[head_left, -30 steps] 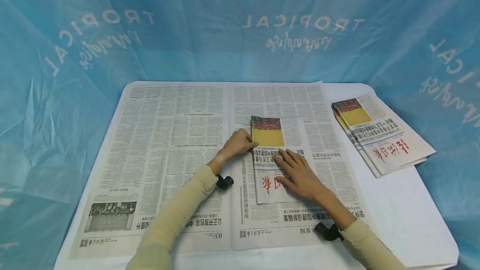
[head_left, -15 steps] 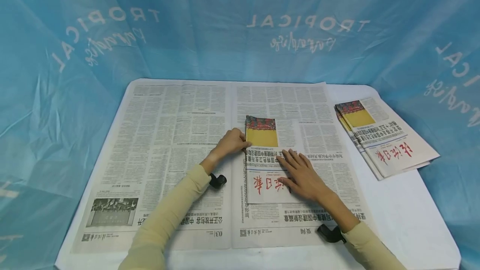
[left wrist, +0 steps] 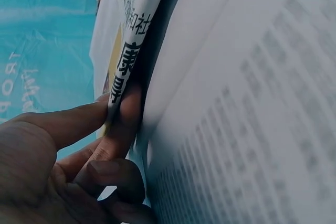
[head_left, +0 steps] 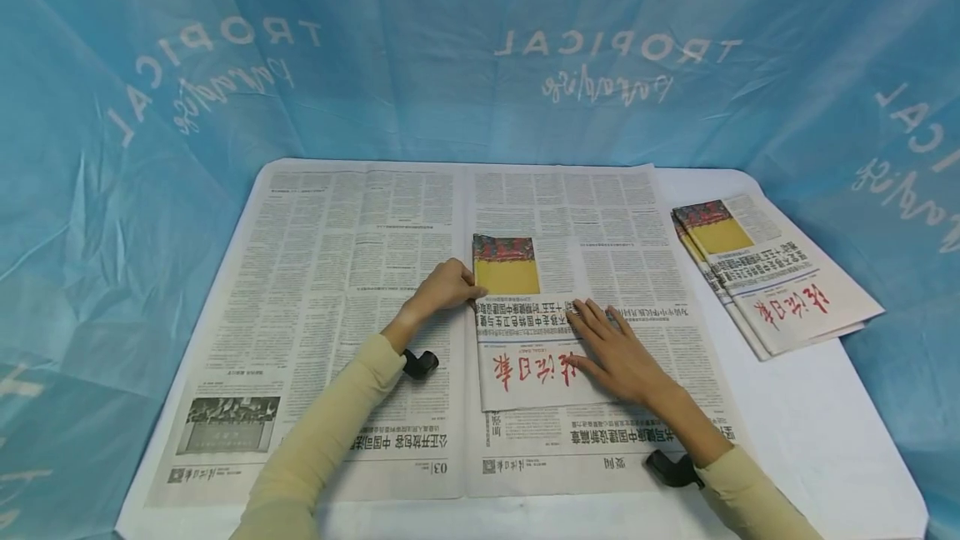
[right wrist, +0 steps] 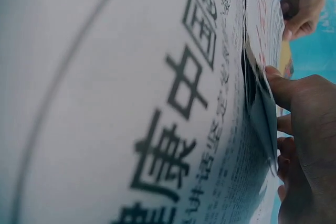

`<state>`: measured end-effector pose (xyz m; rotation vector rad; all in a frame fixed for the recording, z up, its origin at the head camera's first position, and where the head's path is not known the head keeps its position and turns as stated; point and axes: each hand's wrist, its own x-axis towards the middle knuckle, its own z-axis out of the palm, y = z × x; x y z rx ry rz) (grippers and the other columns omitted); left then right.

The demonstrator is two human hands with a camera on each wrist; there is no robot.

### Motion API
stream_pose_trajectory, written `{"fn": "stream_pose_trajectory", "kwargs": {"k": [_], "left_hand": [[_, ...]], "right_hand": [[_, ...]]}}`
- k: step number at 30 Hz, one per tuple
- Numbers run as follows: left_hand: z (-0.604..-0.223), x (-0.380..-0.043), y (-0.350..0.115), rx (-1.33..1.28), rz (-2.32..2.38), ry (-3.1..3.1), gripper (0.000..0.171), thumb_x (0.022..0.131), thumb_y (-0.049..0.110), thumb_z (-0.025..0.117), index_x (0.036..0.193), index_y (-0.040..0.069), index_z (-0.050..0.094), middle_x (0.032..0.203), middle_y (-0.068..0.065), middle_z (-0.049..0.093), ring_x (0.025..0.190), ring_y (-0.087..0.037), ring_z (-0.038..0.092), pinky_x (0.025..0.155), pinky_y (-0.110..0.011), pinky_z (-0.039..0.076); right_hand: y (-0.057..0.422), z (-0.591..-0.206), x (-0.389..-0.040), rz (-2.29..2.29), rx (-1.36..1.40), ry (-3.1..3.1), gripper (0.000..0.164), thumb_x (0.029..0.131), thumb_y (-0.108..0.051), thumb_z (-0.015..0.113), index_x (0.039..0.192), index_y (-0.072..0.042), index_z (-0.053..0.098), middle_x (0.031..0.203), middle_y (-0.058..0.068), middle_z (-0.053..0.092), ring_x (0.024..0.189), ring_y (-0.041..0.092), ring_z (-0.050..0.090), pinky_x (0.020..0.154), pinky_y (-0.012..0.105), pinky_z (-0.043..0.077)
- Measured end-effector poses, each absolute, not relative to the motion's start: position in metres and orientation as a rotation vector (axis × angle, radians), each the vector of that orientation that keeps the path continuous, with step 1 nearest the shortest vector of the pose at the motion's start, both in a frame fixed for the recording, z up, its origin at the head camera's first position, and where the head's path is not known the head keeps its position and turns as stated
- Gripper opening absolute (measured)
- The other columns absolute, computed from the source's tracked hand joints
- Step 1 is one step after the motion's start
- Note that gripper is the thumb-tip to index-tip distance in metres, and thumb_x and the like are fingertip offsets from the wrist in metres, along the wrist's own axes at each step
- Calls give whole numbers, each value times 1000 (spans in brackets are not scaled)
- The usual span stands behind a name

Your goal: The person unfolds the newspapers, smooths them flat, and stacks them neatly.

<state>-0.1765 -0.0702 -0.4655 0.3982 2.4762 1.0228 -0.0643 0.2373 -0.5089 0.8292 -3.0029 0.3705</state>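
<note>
A folded newspaper with a red and yellow picture and red title lies on the right half of a spread-open newspaper sheet. My left hand pinches its left edge. The left wrist view shows the thumb on the upper side of the folded edge and fingers beneath. Across the folded paper's right part rests my right hand, fingers spread and fairly straight, partly covering it. In the right wrist view, the right thumb lies on top near the paper's loose, slightly gaping layers.
Several similar folded newspapers lie overlapped at the right on the white table. A blue printed curtain stands behind and at both sides of the table. Black wrist devices sit under the forearms.
The folded newspaper has slid left across the spread sheet with my left hand pinching its edge. My right hand has stayed nearly in place, shifting slightly right, so more of the red title shows.
</note>
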Motion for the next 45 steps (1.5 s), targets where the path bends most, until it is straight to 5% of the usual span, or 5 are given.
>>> {"fn": "stream_pose_trajectory", "kwargs": {"k": [6,30,38,41,45], "left_hand": [[-463,-176,-74,361,978,2488,26,93,27,67,81,5,73,71,-6,73,60,-15,59,54,-24,36],[-460,-206,-72,323,908,2658,29,92,36,68,91,7,69,83,-8,71,62,-15,58,54,-25,43],[-465,-221,-69,333,937,2717,44,93,34,67,121,2,57,91,-13,68,67,-19,58,59,-31,42],[-471,-226,-68,407,942,2749,55,93,31,67,136,1,51,81,-10,65,62,-16,53,60,-29,39],[-477,-230,-66,530,969,2772,47,92,24,70,133,3,59,71,-7,59,55,-13,38,56,-27,28]], "right_hand": [[242,-509,-64,365,847,-3018,74,97,-43,57,154,-6,28,160,15,25,147,33,24,119,50,14],[243,-511,-65,425,836,-3054,73,99,-43,53,156,-8,22,162,13,18,149,32,19,119,47,16],[240,-514,-66,442,877,-2969,73,97,-39,57,153,-3,28,159,18,26,146,37,25,117,50,21],[239,-515,-64,441,877,-2981,73,98,-41,56,153,-3,27,159,18,25,147,36,24,117,49,20],[238,-514,-60,431,860,-3032,73,99,-42,53,155,-5,23,162,14,20,149,32,19,119,46,17]]}}
